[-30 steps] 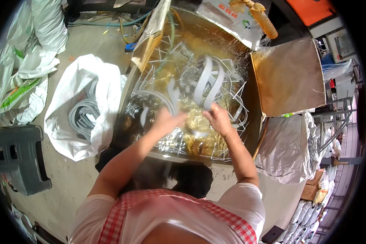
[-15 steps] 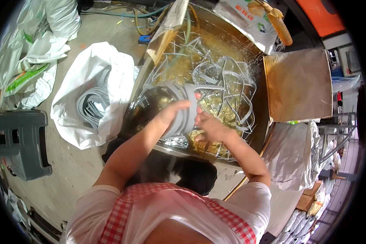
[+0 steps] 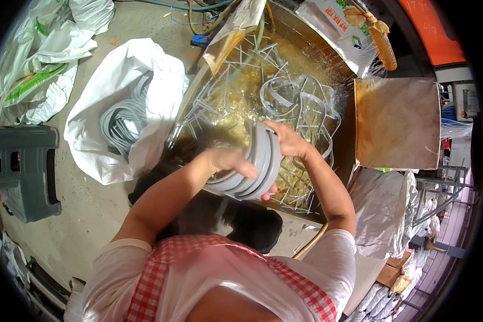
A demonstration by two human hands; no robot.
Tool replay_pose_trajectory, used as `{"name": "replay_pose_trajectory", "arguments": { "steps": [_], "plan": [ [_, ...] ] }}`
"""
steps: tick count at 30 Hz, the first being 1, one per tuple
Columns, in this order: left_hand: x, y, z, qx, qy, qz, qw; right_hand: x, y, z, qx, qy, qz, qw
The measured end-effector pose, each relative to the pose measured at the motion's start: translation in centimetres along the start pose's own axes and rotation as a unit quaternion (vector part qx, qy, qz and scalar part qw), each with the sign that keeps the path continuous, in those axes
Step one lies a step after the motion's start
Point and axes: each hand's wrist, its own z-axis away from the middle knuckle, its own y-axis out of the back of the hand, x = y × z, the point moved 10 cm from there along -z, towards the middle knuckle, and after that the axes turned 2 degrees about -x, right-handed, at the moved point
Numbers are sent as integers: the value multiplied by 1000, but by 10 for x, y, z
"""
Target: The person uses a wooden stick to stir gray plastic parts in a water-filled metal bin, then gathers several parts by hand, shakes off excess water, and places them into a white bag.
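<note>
A bundle of grey curved plastic-like strips (image 3: 262,161), bent into nested loops, is held between my two hands over a water-filled tank (image 3: 349,115). My left hand (image 3: 228,162), partly smeared by motion, is closed around the bundle's left side, its thumb across the strips. The right hand (image 3: 288,141) grips the upper right edge of the same bundle; the strips hide part of its fingers. In the tank's yellowish water (image 3: 241,99) lie several thin pale strips and a few loose curved bands (image 3: 312,104).
Left of the tank stands an open white sack (image 3: 86,142) with coiled grey strips (image 3: 124,121) inside. A dark grey plastic stool (image 3: 24,177) is farther left. Brown board (image 3: 397,123) leans at the tank's right, above a white sack (image 3: 383,206). An orange glove (image 3: 380,40) hangs at the back.
The bundle has turned and come slightly right and nearer to me. My right hand has moved from its lower side to its upper right edge. The view has shifted slightly.
</note>
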Motion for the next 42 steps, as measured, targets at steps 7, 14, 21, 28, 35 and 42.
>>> {"name": "replay_pose_trajectory", "arguments": {
  "steps": [7,14,21,28,35,42],
  "plan": [
    [8,-22,5,-61,7,-71,996,-10,-1,-4,41,113,-111,987],
    [70,74,23,261,-92,-357,892,34,15,8,134,21,-199,971],
    [118,74,57,406,-424,-271,763,85,47,28,340,-26,-437,832],
    [109,82,55,478,-340,-421,692,79,26,40,363,-127,-507,772],
    [102,97,56,439,-303,-206,820,35,16,54,129,113,-580,797],
    [89,108,51,465,-300,-53,831,-33,-7,43,114,246,-582,766]
  ]
}}
